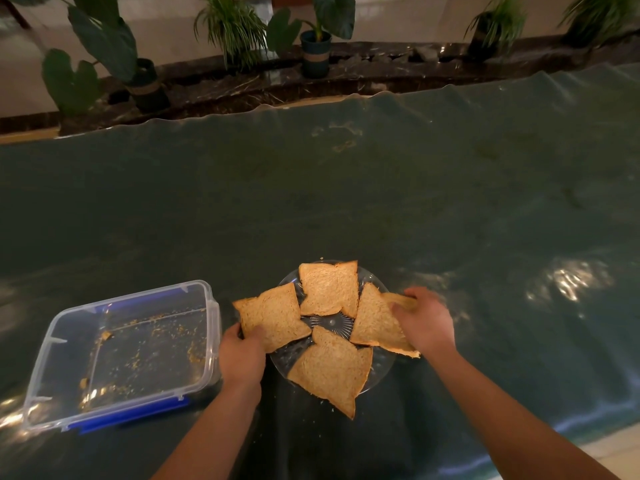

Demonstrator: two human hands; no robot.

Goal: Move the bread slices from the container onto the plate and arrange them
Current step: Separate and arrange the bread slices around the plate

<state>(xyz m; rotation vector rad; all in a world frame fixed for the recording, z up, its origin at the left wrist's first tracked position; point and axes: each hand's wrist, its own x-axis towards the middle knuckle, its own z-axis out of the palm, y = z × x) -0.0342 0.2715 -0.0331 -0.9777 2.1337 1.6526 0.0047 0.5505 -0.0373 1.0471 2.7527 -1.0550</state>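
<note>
Round clear glass plate point(382, 363) on dark green plastic-covered table point(381, 188): four light-brown bread slices, pinwheel layout round bare centre. Far slice point(329, 289) and near slice point(330, 368) lying free. Left slice point(273, 315) pinched at its near edge by left hand point(242, 356). Right slice point(375, 322) grasped at its outer edge by right hand point(424, 320). Clear rectangular plastic container with blue clips point(124, 351), left of plate: crumbs only. Potted green plants point(315, 39) beyond table.

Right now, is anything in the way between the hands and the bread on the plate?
Nothing visible. The left hand already touches the left slice, the right hand the right slice. The container sits off to the left.
</note>
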